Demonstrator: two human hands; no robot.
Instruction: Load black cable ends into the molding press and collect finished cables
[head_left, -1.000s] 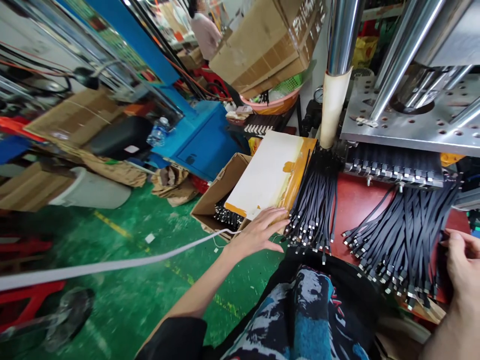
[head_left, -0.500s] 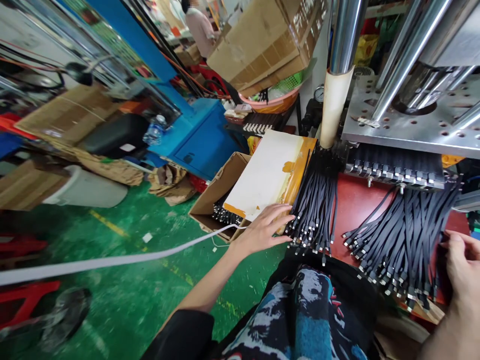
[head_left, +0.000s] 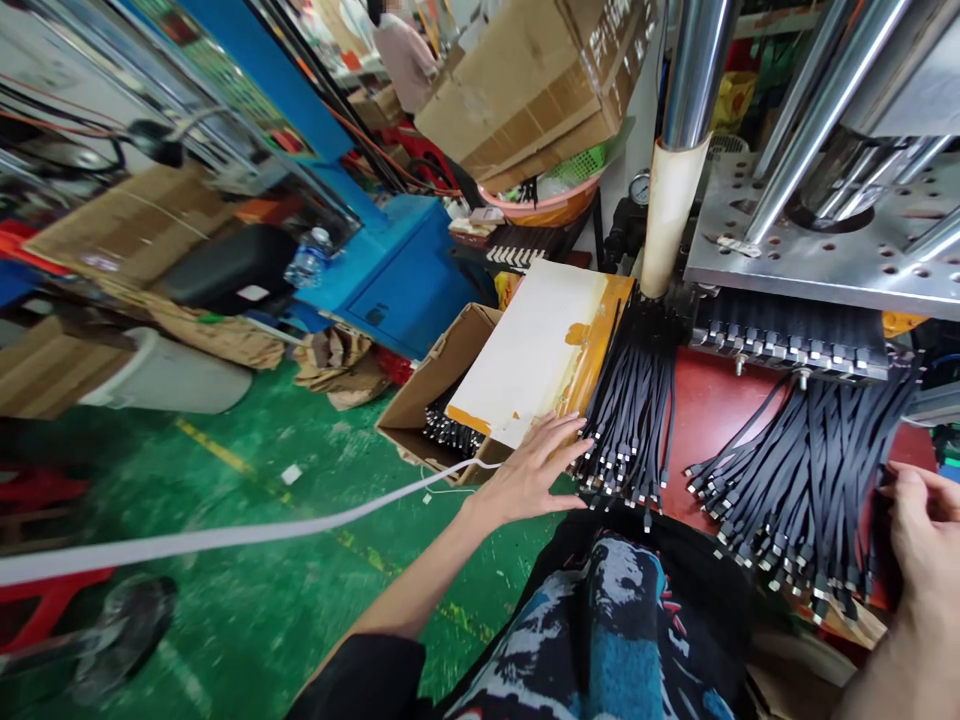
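Note:
My left hand (head_left: 534,468) lies flat with fingers spread at the near corner of a white and yellow board (head_left: 532,345), its fingertips touching the left bundle of black flat cables (head_left: 631,408). My right hand (head_left: 924,535) is at the right edge, fingers extended against the outer side of a larger fan of black cables (head_left: 806,475) with metal plug ends. Both bundles lie on a red work surface (head_left: 709,405) under a metal press plate (head_left: 825,240).
An open cardboard box (head_left: 431,395) with more cables sits under the board. A white strap (head_left: 225,535) runs across the green floor. A blue machine (head_left: 397,270), cardboard boxes and a person stand farther back. My lap (head_left: 615,620) is below the table.
My left hand has slid slightly right along the board's corner until its fingertips reach the left cable bundle. My right hand has stayed by the right bundle.

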